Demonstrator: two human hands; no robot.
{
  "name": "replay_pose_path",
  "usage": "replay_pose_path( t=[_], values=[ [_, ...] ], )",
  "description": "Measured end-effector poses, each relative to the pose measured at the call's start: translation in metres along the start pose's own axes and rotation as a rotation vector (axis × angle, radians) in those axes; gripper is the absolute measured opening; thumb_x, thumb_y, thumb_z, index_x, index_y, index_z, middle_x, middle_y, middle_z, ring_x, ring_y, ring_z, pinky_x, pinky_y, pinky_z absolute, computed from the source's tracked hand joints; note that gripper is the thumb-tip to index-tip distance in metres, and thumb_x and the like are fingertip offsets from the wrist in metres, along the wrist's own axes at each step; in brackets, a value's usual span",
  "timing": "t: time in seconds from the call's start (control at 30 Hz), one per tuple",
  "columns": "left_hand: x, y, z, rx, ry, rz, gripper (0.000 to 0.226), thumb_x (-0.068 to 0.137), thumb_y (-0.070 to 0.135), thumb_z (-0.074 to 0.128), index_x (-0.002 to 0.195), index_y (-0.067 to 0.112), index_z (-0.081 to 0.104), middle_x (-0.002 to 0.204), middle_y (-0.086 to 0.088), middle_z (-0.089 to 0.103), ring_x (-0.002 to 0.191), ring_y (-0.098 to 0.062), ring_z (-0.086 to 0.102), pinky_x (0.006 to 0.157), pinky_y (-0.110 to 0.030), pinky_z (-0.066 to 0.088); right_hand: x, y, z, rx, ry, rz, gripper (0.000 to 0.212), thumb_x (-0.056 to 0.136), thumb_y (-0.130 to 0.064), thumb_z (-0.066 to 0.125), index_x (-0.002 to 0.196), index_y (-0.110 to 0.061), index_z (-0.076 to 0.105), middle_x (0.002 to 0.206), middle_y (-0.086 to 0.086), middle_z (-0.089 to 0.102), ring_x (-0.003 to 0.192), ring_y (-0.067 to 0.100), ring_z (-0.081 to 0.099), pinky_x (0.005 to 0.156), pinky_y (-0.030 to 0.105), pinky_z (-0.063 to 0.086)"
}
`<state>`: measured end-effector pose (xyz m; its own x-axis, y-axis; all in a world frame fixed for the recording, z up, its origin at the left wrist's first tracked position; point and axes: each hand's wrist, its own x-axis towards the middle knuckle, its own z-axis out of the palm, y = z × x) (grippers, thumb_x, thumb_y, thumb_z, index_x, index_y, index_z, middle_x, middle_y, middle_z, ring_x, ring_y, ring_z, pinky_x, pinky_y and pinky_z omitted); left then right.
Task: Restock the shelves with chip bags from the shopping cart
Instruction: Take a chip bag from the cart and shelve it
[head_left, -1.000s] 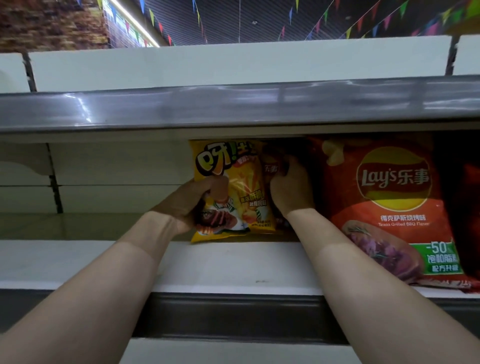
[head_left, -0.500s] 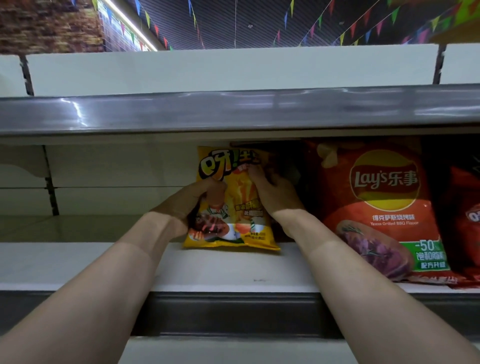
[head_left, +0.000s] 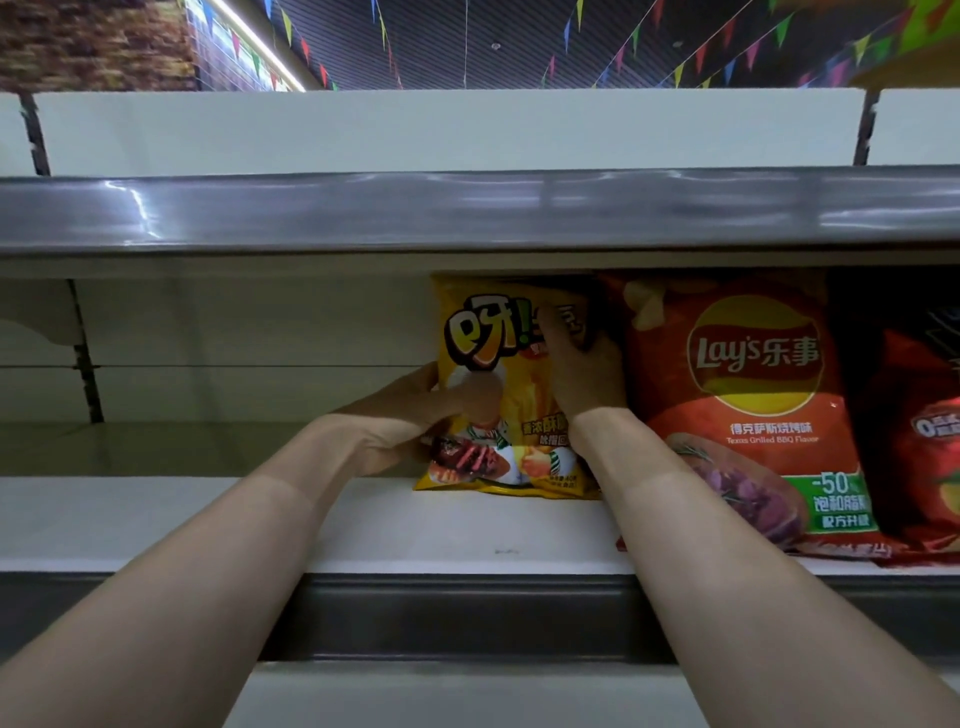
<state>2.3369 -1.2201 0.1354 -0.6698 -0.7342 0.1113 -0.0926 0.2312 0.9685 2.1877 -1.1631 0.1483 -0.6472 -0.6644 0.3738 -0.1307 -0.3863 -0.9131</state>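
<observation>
Head view: two bare forearms are being reached over the front edge of the shelf (head_left: 415, 525). The yellow chip bag (head_left: 522, 395) is being held upright a little behind that front edge, its bottom seam touching the shelf, just beside the red Lay's bag (head_left: 753, 395) on its right. The left hand (head_left: 415, 415) is being clamped on the bag's left edge, thumb across the printed face. The right hand (head_left: 582, 374) is being closed on its upper right part.

The step in hand is judged to be the seating of the bag. It is best being pushed back squarely, both sides being guided evenly and only light pressure being used, so that the chips are not being crushed.

The right fingertips are being hidden by the hand's own back, and a dark shape between the two bags cannot be identified. A darker red bag (head_left: 914, 415) is being cut off at the right edge. The bags' tops are being masked by the upper shelf (head_left: 467, 208), and the shopping cart is not being shown.
</observation>
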Motion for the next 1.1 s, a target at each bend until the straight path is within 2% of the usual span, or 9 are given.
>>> replay_pose_path(
  t=[0.07,0.17,0.37,0.47,0.73,0.8,0.9,1.0,1.1],
  values=[
    [-0.001,-0.002,-0.003,0.041,-0.087,-0.017,0.079,0.060,0.033,0.088,0.130,0.029,0.052,0.122,-0.002,0.067,0.115,-0.025,0.062,0.101,-0.049,0.047,0.001,0.001,-0.001,-0.024,-0.005,-0.017,0.063,0.094,-0.044,0.057,0.147,-0.018,0.037,0.147,0.005,0.046,0.133,0.024,0.045,0.111,0.043,0.036],
    [-0.005,-0.002,0.001,0.121,-0.022,0.007,0.071,0.060,0.024,0.090,0.123,0.026,0.057,0.116,-0.001,0.070,0.110,-0.024,0.065,0.100,-0.048,0.049,0.004,0.003,-0.002,-0.103,-0.041,-0.004,0.067,0.097,-0.051,0.046,0.152,-0.018,0.028,0.155,0.005,0.033,0.141,0.025,0.033,0.116,0.040,0.026],
    [-0.007,-0.004,0.002,0.268,-0.024,-0.032,0.054,0.063,0.044,0.085,0.109,0.035,0.059,0.111,0.005,0.070,0.105,-0.015,0.066,0.098,-0.035,0.049,0.002,0.004,-0.001,-0.155,-0.050,-0.031,0.064,0.098,-0.046,0.047,0.152,-0.015,0.029,0.154,0.007,0.035,0.140,0.026,0.035,0.116,0.042,0.028],
    [-0.012,-0.002,0.005,0.349,-0.194,-0.133,0.029,0.080,0.034,0.073,0.104,0.036,0.056,0.103,0.015,0.067,0.095,0.002,0.062,0.080,-0.011,0.048,0.002,0.004,-0.004,-0.187,-0.057,-0.038,0.064,0.099,-0.045,0.045,0.153,-0.017,0.025,0.156,0.006,0.030,0.142,0.025,0.031,0.116,0.039,0.026],
    [-0.014,0.001,0.012,0.398,-0.196,-0.130,0.018,0.090,0.023,0.063,0.095,0.036,0.052,0.090,0.021,0.060,0.070,0.016,0.057,0.059,0.001,0.043,-0.003,0.004,-0.002,-0.238,-0.104,-0.087,0.071,0.100,-0.049,0.038,0.156,-0.020,0.006,0.162,0.001,0.014,0.148,0.022,0.016,0.116,0.033,0.015],
    [-0.016,0.004,0.011,0.434,-0.195,-0.155,0.017,0.088,0.029,0.064,0.098,0.037,0.052,0.096,0.019,0.061,0.081,0.012,0.057,0.065,-0.002,0.044,-0.003,0.006,-0.001,-0.260,-0.090,-0.130,0.070,0.101,-0.045,0.039,0.156,-0.019,0.005,0.162,0.001,0.012,0.148,0.020,0.015,0.115,0.030,0.015],
    [-0.021,0.008,0.006,0.479,-0.218,-0.220,0.033,0.084,0.040,0.064,0.116,0.035,0.053,0.113,0.017,0.059,0.105,0.002,0.055,0.088,-0.010,0.041,-0.001,0.009,0.000,-0.282,-0.047,-0.199,0.069,0.101,-0.040,0.043,0.156,-0.019,0.006,0.162,0.002,0.013,0.148,0.020,0.015,0.116,0.030,0.015],
    [-0.022,0.006,0.001,0.626,-0.218,-0.342,0.079,0.071,0.058,0.070,0.138,0.025,0.046,0.148,0.005,0.040,0.138,-0.015,0.034,0.116,-0.028,0.022,0.000,0.011,0.001,-0.296,-0.036,-0.258,0.067,0.101,-0.033,0.046,0.155,-0.016,0.010,0.161,0.004,0.017,0.146,0.020,0.019,0.113,0.026,0.019],
    [-0.018,0.000,-0.001,0.594,-0.143,-0.293,0.129,0.028,0.074,0.083,0.142,0.028,0.044,0.150,0.005,0.039,0.138,-0.017,0.035,0.119,-0.039,0.020,0.000,0.012,0.001,-0.315,-0.023,-0.302,0.067,0.100,-0.029,0.049,0.154,-0.014,0.013,0.160,0.005,0.020,0.146,0.021,0.022,0.113,0.028,0.022]
  ],
)
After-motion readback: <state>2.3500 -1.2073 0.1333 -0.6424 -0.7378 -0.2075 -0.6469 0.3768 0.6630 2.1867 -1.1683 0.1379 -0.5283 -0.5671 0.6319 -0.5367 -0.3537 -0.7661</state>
